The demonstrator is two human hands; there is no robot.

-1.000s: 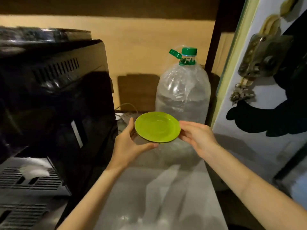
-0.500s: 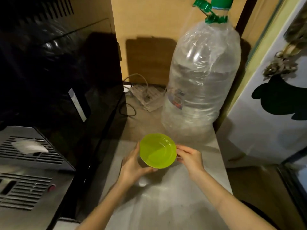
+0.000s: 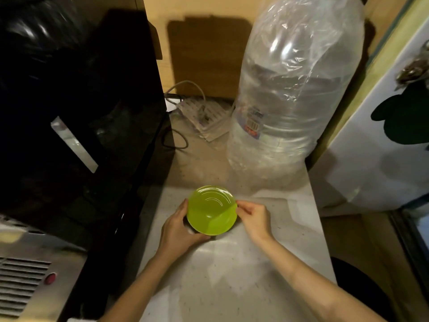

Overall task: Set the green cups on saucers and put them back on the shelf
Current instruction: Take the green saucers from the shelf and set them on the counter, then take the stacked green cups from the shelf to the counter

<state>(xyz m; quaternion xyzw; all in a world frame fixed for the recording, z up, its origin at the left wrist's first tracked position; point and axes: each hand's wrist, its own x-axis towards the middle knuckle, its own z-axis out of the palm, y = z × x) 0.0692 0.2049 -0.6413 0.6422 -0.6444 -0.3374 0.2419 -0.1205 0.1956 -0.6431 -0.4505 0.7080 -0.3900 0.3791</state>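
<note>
A bright green saucer (image 3: 211, 210) sits level just above or on the pale counter (image 3: 243, 275), near its middle. My left hand (image 3: 178, 228) grips the saucer's left edge, fingers curled beneath it and thumb on the rim. My right hand (image 3: 254, 216) pinches the right rim with its fingertips. Whether the saucer touches the counter I cannot tell. No green cup is in view.
A large clear water bottle (image 3: 290, 96) wrapped in plastic stands behind the saucer on the right. A black appliance (image 3: 76, 112) fills the left side. A white power strip with cables (image 3: 204, 117) lies at the back. A white door (image 3: 383, 147) borders the right.
Both hands brought the saucer down from chest height in front of the bottle to the counter. The view tilted downward with it.
</note>
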